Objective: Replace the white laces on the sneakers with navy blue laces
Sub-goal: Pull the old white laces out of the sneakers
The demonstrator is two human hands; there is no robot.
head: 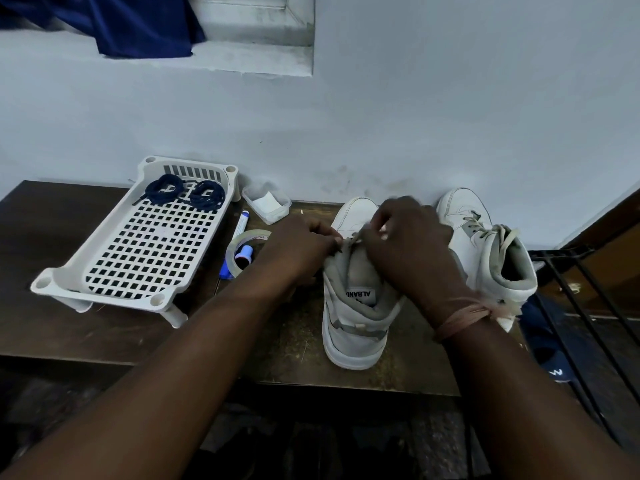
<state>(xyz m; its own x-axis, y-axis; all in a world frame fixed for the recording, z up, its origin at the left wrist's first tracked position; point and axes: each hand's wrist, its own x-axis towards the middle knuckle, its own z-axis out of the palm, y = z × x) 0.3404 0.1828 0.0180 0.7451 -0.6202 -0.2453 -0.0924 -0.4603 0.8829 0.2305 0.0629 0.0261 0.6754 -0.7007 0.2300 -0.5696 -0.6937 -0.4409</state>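
Note:
Two white high-top sneakers stand on the dark table, toes to the wall. The left sneaker [356, 317] is under both hands. My left hand [301, 249] pinches its white lace [353, 239] at the top of the tongue. My right hand [412, 244] pinches the same lace from the other side, fingers curled over the eyelets and hiding them. The right sneaker [491, 251] stands untouched with its white laces in place. Two coiled navy blue laces [187, 194] lie at the far end of a white perforated plastic tray [114, 282].
A roll of clear tape [232, 251] with a small blue cap inside, a marker [241, 221] and a small clear plastic box [268, 206] lie between tray and sneakers. A black metal rack [575, 306] stands at the right. The wall is right behind the table.

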